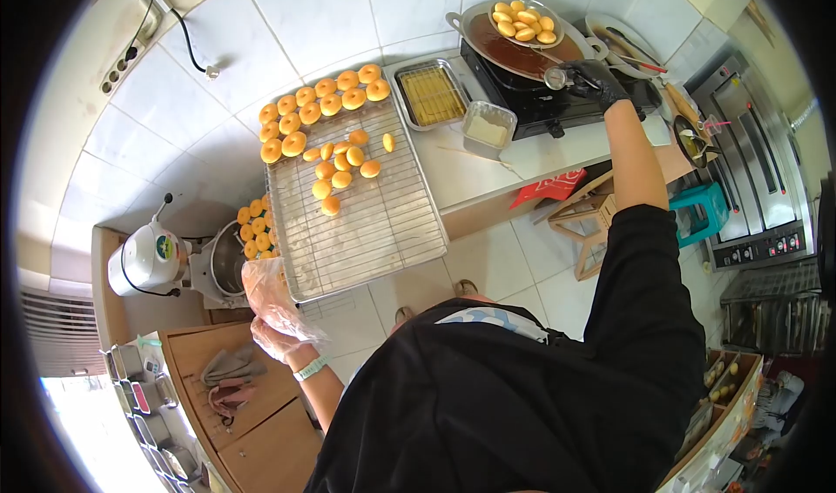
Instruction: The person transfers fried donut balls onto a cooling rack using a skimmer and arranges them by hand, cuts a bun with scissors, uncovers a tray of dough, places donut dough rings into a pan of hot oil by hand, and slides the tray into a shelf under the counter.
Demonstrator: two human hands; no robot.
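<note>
My right hand [594, 85], in a black glove, is closed around the handle of a wire skimmer [552, 21]. Several golden fried dough pieces [522, 31] fill the skimmer, which is over a wide pan [488, 38] of brown oil. By the front of that hand is a small round metal piece [556, 77]; what it belongs to is unclear. At the lower left, my left hand [277, 338] is wrapped in clear plastic beside the near-left corner of a wire cooling rack [366, 232]. Crumpled plastic [266, 286] hides its fingers. Ring doughnuts [293, 144] and small round pieces [341, 179] lie on the rack.
Under the pan is a black gas stove [549, 114]. Left of it stand a metal tray with a rack [433, 95] and a square tub [488, 127]. A mixer [148, 258] stands left, an oven [753, 162] right. A teal stool [702, 214] is on the floor.
</note>
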